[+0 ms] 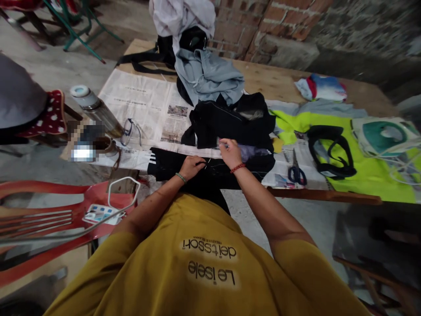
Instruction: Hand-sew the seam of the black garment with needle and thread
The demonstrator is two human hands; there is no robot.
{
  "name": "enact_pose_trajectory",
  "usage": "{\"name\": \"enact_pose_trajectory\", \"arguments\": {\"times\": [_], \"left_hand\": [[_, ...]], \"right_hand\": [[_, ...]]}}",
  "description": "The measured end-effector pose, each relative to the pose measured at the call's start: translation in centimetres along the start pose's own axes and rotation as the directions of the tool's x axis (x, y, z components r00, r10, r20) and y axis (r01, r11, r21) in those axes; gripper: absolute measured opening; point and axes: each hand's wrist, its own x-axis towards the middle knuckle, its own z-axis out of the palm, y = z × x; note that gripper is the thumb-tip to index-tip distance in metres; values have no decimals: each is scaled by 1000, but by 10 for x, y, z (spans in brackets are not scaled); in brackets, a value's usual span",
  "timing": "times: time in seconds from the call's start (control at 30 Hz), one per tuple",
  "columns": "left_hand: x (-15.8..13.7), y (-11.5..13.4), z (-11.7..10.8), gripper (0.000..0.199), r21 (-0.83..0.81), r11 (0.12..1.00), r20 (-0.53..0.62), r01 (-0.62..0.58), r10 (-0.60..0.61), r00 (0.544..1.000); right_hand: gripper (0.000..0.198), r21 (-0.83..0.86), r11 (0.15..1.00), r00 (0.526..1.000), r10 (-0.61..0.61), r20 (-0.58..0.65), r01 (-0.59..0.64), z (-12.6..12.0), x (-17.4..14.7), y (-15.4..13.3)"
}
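A black garment (161, 164) with white stripes at one end lies along the front edge of the table. My left hand (191, 168) is closed on it, thumb and finger pinching its dark cloth. Just to the right, my right hand (231, 152) is raised a little over the cloth with its fingertips pinched together. Whatever it holds is too small to make out. Behind my hands lies a crumpled pile of black clothing (230, 120), with a purple-grey fabric (253, 152) showing beneath it.
Scissors (296, 169) and a black strap loop (330, 151) lie to the right, near an iron (384, 134) on bright yellow cloth (371, 182). Glasses (130, 131) and a bottle (98, 112) are at left on newspaper (134, 94). Grey clothing (207, 74) is heaped behind. A red chair (88, 206) stands left.
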Motion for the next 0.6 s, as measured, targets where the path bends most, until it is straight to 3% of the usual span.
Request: {"name": "enact_pose_trajectory", "arguments": {"times": [0.07, 0.13, 0.2, 0.3, 0.4, 0.47, 0.53, 0.6], "left_hand": [[0, 1, 1, 13, -8, 1000, -11, 27, -27, 1000], [0, 2, 2, 13, -20, 999, -18, 50, -51, 999], [0, 3, 2, 14, -38, 997, -19, 67, -67, 998], [1, 3, 2, 14, -66, 995, -18, 78, -79, 997], [2, 2, 1, 11, -86, 994, -6, 68, -68, 998], [2, 3, 0, 11, -93, 994, 14, 58, -57, 998], [2, 3, -1, 10, -95, 994, 23, 56, -54, 998], [3, 4, -1, 11, -94, 994, 18, 59, -58, 998]], "right_hand": [[26, -117, 976, 961, -202, -191, 183, -10, -8, 0], [25, -246, 915, 904, -373, -211, 320, -16, -26, 0], [23, -333, 860, 873, -457, -168, 386, -15, -45, 3], [23, -326, 882, 914, -392, -103, 341, -8, -57, 25], [21, -216, 969, 984, -143, -108, 117, -13, -36, 59], [22, -207, 978, 982, -14, -191, -27, -27, -15, 73], [21, -238, 971, 965, -34, -259, -30, -43, 1, 72], [19, -256, 962, 962, -152, -225, 92, -53, 4, 57]]}}
